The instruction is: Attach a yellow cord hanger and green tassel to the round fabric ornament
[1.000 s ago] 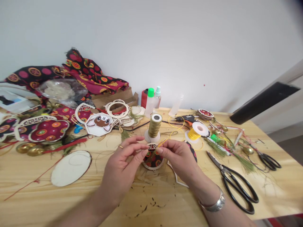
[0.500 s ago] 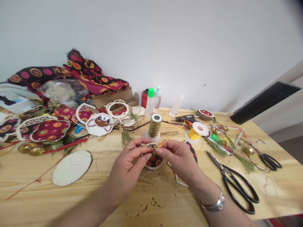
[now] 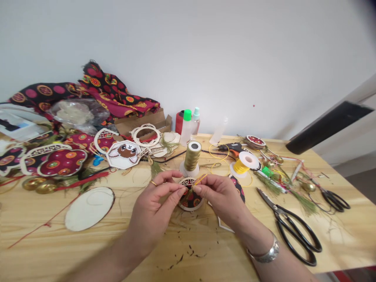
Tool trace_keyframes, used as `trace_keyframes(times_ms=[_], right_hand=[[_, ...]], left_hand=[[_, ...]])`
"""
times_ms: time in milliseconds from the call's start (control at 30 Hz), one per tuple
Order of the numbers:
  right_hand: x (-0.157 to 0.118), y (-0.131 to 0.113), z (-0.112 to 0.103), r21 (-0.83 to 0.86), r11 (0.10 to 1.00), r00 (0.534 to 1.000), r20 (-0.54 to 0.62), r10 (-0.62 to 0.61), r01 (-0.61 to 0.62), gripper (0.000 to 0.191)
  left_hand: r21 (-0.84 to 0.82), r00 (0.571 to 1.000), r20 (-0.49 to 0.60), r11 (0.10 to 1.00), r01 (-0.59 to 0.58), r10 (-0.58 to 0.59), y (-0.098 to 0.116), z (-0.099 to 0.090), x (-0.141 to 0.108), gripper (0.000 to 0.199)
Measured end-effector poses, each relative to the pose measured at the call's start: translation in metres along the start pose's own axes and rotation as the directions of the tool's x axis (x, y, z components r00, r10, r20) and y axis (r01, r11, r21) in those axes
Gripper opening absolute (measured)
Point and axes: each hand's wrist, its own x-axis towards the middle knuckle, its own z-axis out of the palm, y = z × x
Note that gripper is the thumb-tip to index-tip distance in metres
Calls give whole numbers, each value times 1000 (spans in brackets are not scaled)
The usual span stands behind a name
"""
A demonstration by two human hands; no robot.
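In the middle of the table, my left hand [image 3: 155,205] has thumb and forefinger pinched together on what looks like a fine thread [image 3: 189,192]. Facing it, my right hand [image 3: 221,196] pinches yellow cord [image 3: 202,179] between thumb and forefinger. Below the fingertips lies a round ornament [image 3: 190,203] with dark patterned fabric and a pale fretwork rim, partly covered by the hands. Just behind it stands a cone of olive thread [image 3: 192,157]. The yellow cord loops back toward a white spool [image 3: 249,159]. Part of another dark fabric piece [image 3: 237,188] shows behind my right hand.
Large black-handled scissors [image 3: 293,231] lie at right, smaller scissors [image 3: 335,200] beyond. A white oval disc [image 3: 89,208] rests at left. Bottles [image 3: 186,129], a glue gun [image 3: 230,147], an animal-face plaque [image 3: 123,154] and crumpled fabric [image 3: 111,88] sit toward the wall.
My left fingertips have shifted slightly left, widening the gap to my right fingers and uncovering more of the ornament. My right hand stays nearly still, holding the yellow cord.
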Motion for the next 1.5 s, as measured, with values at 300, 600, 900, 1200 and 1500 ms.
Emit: trace_keyframes(times_ms=[300, 600, 900, 1200, 1500], right_hand=[[2, 0, 0, -56, 997, 997, -56, 45, -49, 17], [0, 8, -2, -277, 946, 984, 0, -176, 169, 8], [0, 8, -1, -439, 865, 965, 19, -262, 244, 10], [-1, 7, -2, -456, 873, 977, -36, -212, 173, 9], [1, 8, -3, -370, 913, 983, -1, -186, 172, 9]], left_hand=[[21, 1000, 9, 1000, 19, -20, 4, -1, 0, 16], [-54, 995, 55, 995, 90, -87, 6, -4, 1, 19], [-261, 966, 150, 934, 243, -209, -4, -3, 3, 18], [-420, 948, 170, 851, 317, -269, -11, -1, 3, 16], [-558, 878, 315, 679, 478, -360, -3, -2, 6, 12]])
